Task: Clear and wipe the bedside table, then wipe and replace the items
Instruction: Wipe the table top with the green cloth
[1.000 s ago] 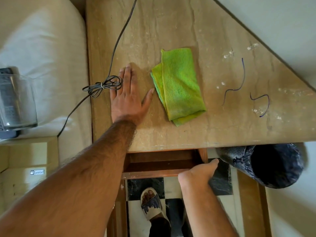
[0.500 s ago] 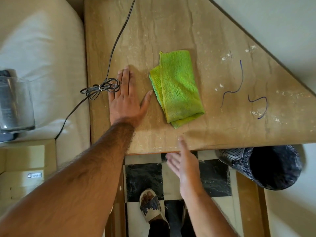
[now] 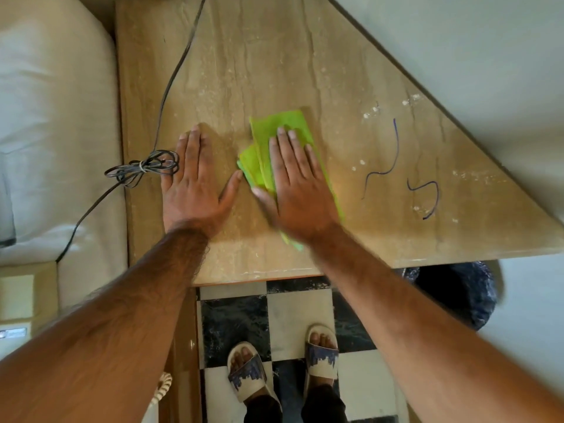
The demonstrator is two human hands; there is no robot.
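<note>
The bedside table (image 3: 274,56) has a tan stone top cut at a slant on the right, speckled with white dust and blue pen marks. A folded green cloth (image 3: 282,126) lies near its middle. My right hand (image 3: 300,184) rests flat on the cloth, fingers spread, covering most of it. My left hand (image 3: 193,181) lies palm down on the bare top just left of the cloth, thumb almost touching its edge.
A bundled black cable (image 3: 143,167) lies at the table's left edge beside my left hand and runs to the back. A beige bed (image 3: 52,117) borders the left. A dark lined bin (image 3: 457,288) stands under the table's right front. Checkered floor and my sandalled feet are below.
My right hand rose from below the table's front edge and came down flat on the green cloth. My left hand stayed where it was.
</note>
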